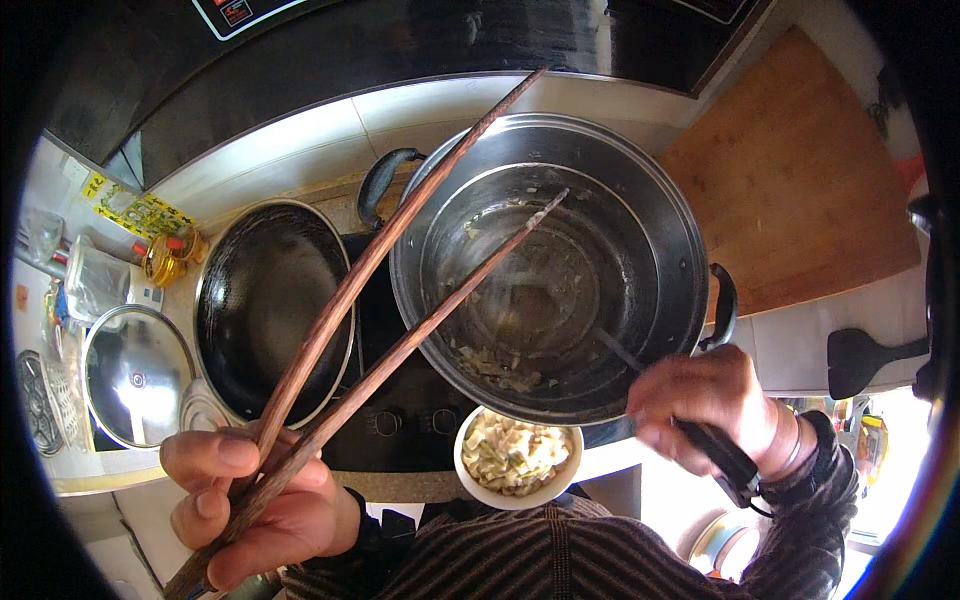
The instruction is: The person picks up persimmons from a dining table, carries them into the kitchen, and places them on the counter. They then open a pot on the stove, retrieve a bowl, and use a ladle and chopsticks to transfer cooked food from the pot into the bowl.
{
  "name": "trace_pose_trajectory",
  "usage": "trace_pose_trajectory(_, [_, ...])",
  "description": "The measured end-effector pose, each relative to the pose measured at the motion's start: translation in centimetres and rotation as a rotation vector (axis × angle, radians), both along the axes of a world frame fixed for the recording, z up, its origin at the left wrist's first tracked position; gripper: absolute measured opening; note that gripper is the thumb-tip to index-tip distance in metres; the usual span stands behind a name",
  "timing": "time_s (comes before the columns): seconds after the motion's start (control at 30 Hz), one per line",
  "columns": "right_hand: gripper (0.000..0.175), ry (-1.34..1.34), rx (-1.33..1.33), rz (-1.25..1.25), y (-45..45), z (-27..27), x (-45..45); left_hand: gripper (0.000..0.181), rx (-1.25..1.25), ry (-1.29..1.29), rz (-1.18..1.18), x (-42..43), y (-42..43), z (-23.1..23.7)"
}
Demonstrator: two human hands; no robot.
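Long wooden chopsticks (pixel 371 379) are gripped in my left hand (pixel 296 514). Their tips spread apart: one reaches past the far rim of the metal pot (pixel 675 225), the other hangs over its inside and bears whitish residue. My right hand (pixel 709 405), slightly blurred, holds the black handle (pixel 709 446) of a utensil by the pot's near right rim. A thin metal shaft (pixel 619 351) slants down into the pot; its end cannot be made out. Liquid with small food scraps lies in the pot. A white bowl (pixel 463 480) heaped with chopped pale and green food (pixel 517 454) stands below.
A black wok (pixel 262 300) sits left of the pot on the dark cooktop (pixel 397 450). Further left lies a glass lid (pixel 139 397). A wooden board (pixel 795 187) leans at right above a black spatula (pixel 851 364). A range hood (pixel 420 45) overhangs the back.
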State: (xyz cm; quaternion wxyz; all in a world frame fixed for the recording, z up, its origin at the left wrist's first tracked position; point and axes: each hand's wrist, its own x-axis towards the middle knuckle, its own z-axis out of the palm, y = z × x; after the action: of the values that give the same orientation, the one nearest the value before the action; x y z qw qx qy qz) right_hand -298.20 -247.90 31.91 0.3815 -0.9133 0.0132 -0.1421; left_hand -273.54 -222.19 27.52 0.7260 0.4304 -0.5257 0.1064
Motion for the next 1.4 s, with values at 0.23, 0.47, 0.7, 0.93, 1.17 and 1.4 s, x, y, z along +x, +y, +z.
trace_pose_trajectory(0.23, [0.008,-0.144,0.049,-0.174,-2.8,-0.7,3.6,0.054,0.019,0.025,0.042,-0.6,0.3,0.7])
trace_pose_trajectory(0.47, [0.024,-0.092,-0.157,-0.210,-3.9,-1.7,9.6,0.053,0.020,0.004,-0.012,-0.4,1.3,0.4])
trace_pose_trajectory(0.7, [0.020,-0.008,0.077,0.164,0.1,0.3,7.6,0.053,-0.017,-0.048,-0.047,0.8,2.4,0.3])
trace_pose_trajectory(0.93, [0.043,0.086,0.311,-0.403,-3.6,2.1,9.8,0.052,-0.041,-0.043,0.038,0.5,2.8,0.7])
trace_pose_trajectory(1.17, [0.067,0.167,0.070,-0.497,-5.9,1.4,16.8,0.049,-0.018,-0.097,0.030,1.3,3.7,0.9])
trace_pose_trajectory(1.4, [0.054,0.256,0.114,-0.205,-2.9,2.1,17.9,0.050,-0.154,0.046,0.008,1.4,5.1,0.5])
